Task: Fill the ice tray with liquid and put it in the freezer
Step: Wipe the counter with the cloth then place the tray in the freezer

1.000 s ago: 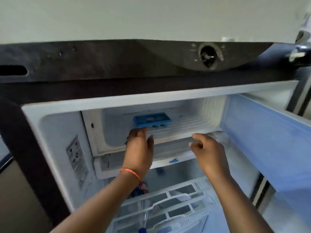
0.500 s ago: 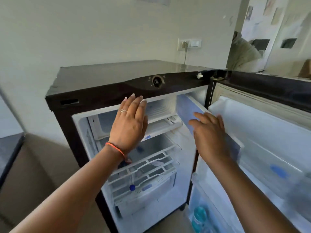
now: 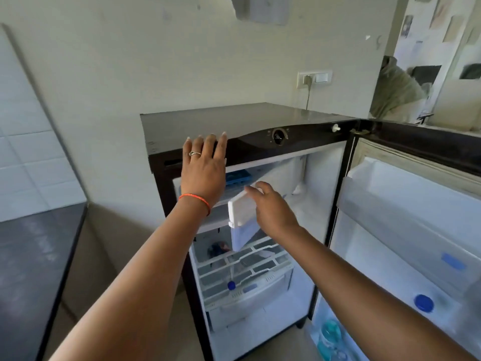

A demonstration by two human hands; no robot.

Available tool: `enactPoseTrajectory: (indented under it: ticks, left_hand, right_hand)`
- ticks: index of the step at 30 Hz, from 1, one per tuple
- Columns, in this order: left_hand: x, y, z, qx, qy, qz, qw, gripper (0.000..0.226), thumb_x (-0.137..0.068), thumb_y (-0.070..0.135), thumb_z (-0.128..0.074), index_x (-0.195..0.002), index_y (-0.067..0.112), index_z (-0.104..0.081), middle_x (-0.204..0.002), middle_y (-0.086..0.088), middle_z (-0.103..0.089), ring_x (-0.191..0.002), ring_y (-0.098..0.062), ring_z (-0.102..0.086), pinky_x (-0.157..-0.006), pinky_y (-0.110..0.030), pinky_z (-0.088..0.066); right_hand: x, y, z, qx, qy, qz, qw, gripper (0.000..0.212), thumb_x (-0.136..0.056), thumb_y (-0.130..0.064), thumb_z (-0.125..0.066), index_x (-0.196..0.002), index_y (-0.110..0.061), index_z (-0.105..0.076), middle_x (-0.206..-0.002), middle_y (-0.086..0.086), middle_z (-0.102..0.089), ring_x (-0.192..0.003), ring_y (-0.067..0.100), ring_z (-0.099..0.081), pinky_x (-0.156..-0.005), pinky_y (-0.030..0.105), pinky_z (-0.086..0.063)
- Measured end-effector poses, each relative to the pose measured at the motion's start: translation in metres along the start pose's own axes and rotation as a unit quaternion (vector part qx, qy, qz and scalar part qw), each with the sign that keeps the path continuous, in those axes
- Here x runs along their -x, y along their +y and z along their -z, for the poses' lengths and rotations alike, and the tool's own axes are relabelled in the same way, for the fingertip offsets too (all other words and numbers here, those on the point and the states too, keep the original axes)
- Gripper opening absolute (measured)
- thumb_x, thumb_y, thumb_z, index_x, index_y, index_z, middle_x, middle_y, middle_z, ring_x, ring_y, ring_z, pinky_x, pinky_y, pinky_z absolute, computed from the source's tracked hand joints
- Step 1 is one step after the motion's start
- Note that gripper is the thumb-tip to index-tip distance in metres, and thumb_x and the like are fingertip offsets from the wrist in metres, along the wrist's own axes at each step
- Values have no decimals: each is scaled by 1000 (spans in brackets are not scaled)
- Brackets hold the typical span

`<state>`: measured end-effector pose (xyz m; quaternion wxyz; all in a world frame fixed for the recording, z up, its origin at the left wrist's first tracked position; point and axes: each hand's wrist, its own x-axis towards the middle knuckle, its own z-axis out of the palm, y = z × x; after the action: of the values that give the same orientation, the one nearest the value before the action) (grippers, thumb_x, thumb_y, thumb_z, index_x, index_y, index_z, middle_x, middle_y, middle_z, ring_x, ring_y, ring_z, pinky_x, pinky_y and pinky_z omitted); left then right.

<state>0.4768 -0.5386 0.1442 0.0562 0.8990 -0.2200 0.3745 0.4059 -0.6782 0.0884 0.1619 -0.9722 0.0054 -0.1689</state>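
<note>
Ice tray (image 3: 238, 177) sits half-hidden behind the flat, straight-fingered left hand (image 3: 204, 170); right hand (image 3: 273, 207) holds the white freezer flap (image 3: 240, 209).

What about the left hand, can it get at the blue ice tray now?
Probably yes: the left hand is open just before the blue ice tray, and the white freezer flap, held by the right hand, stands ajar.

Home kitchen: mini fridge (image 3: 250, 131), tiled wall (image 3: 23, 157), dark counter (image 3: 33, 256).
</note>
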Motion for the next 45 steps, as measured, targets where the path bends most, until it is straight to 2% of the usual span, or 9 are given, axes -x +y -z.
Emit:
enactPoseTrajectory:
  ticks: [4,12,17,20,25,30,33,38,45]
  left_hand:
    - [3,-5,-1,9,23,-10,1000,65,-90,10,-45,-149,20,-21,-145,-6,-38,-138,-31,-29,-117,-45,-7]
    - [4,-7,-8,16,49,-9,999,70,-84,0,-41,-149,21,-24,-144,-5,-41,-140,-29,-28,-118,-42,-7]
    - [5,-6,-16,-20,72,-13,997,71,-84,4,-51,-149,20,-25,-146,-6,-42,-140,-33,-30,-116,-44,-7]
    - [6,-5,-20,-43,64,-3,997,72,-89,7,-50,-151,21,-15,-153,-6,-31,-144,-34,-20,-115,-45,2]
    - [8,6,-11,-27,0,28,999,66,-98,17,-38,-151,19,0,-159,-9,-9,-146,-34,1,-114,-47,13]
    - [30,35,16,121,-20,75,990,53,-96,18,-43,-146,12,-29,-155,-14,-23,-145,-34,-14,-117,-50,-5]
    - [61,54,25,162,-50,50,984,44,-94,21,-46,-137,12,-43,-145,-15,-38,-136,-35,-30,-113,-52,-19]
    - [97,64,40,192,-83,53,976,37,-94,22,-45,-130,13,-51,-135,-13,-46,-127,-36,-38,-107,-51,-29]
    - [123,57,60,219,-77,50,971,35,-96,23,-44,-128,13,-52,-131,-12,-49,-126,-35,-39,-106,-50,-29]
  right_hand:
    - [-61,-38,-46,56,20,18,998,51,-94,-3,-41,-143,-16,-33,-143,16,-31,-117,37,-44,-91,43,-45]
    - [-122,-49,-88,57,-39,-13,998,48,-101,-27,-33,-147,-15,-24,-152,11,-32,-143,30,-23,-113,41,-27]
    - [-102,-27,-73,32,-49,7,998,57,-98,-10,-39,-150,-15,-16,-159,5,-12,-148,29,-4,-117,43,-22]
    - [-70,12,-44,58,-30,-10,998,62,-90,7,-43,-147,-7,-24,-160,9,-5,-147,29,-7,-117,39,-24]
    - [26,83,36,106,17,-111,988,49,-93,0,-44,-141,-8,-41,-157,11,-20,-143,30,-22,-114,34,-25]
    - [127,121,109,286,-2,-281,916,48,-93,-17,-47,-140,-14,-36,-150,15,-30,-134,35,-32,-109,40,-30]
    - [163,124,124,296,-61,-398,866,44,-92,-17,-49,-135,-11,-39,-136,15,-45,-124,32,-45,-101,41,-39]
    - [183,114,124,339,-47,-378,860,28,-93,-18,-50,-120,-11,-51,-121,12,-59,-113,27,-54,-95,34,-43]
    - [172,54,110,271,-75,-375,883,31,-92,-9,-48,-124,-9,-52,-132,15,-52,-124,31,-44,-102,37,-35]
